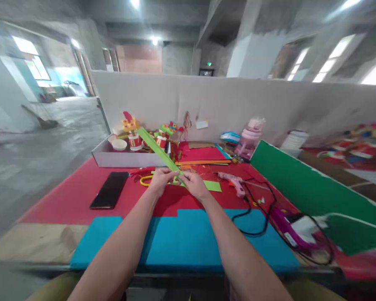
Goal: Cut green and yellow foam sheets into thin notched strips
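Note:
A long light-green strip (pixel 159 151) slants up and to the left from my hands, above the red table covering. My left hand (pixel 163 179) pinches its lower part, fingers closed. Right beside it, my right hand (pixel 192 183) is closed on the strip's lower end, the fingertips of both hands nearly touching. Another light-green piece (pixel 213 186) lies flat on the red surface, partly hidden behind my right hand. The yellow handle (pixel 146 180) of a tool shows just left of my left hand.
A black phone (pixel 109 190) lies at the left. Behind it stands a white box (pixel 125 159) of paper-cup crafts. A pink glue gun (pixel 236 183) with black cable is at the right, near a green panel (pixel 313 192). Blue sheets (pixel 181 242) cover the front edge.

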`<state>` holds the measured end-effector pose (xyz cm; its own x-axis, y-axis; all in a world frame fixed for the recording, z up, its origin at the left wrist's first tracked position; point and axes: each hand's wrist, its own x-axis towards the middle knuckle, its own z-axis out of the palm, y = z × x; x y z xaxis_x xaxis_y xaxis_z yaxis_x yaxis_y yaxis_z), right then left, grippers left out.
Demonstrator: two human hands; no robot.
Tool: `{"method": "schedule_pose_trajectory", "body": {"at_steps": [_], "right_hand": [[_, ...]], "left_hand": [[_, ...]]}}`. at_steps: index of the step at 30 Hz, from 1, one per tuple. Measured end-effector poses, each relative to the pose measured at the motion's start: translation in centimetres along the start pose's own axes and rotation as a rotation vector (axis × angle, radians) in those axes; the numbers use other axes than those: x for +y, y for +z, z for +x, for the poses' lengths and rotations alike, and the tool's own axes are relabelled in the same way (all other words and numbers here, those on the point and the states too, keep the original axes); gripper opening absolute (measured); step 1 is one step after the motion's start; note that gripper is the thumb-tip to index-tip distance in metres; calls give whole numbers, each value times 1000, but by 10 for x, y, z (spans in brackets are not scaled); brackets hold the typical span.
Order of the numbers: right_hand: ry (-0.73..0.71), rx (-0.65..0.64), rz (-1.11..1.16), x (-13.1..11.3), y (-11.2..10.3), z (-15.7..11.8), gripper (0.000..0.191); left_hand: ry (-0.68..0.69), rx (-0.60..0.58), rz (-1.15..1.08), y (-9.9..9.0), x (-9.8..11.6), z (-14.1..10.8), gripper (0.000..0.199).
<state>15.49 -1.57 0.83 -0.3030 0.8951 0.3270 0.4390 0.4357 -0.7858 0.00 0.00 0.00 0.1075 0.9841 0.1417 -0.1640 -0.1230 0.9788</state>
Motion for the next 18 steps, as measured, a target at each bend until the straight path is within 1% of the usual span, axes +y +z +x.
{"method": "schedule_pose_trajectory", "body": {"at_steps": [3, 6, 11, 14, 16, 18], "right_hand": [[33, -38, 7, 6, -1, -2, 39], [57, -93, 62, 8, -2, -4, 42], [77, -183, 184, 3, -6, -7, 44], [107, -222, 259, 1, -8, -9, 43], [126, -242, 285, 0, -9, -10, 43], [140, -265, 273, -1, -10, -10, 43]], "left_hand": [[14, 31, -33, -3, 3, 3, 38], [30, 45, -74, -7, 7, 3, 39], [23, 26, -142, -14, 15, 2, 39], [17, 43, -159, -17, 21, 1, 39], [10, 42, -167, -19, 24, -1, 38], [7, 15, -157, -18, 25, -1, 38]]}}
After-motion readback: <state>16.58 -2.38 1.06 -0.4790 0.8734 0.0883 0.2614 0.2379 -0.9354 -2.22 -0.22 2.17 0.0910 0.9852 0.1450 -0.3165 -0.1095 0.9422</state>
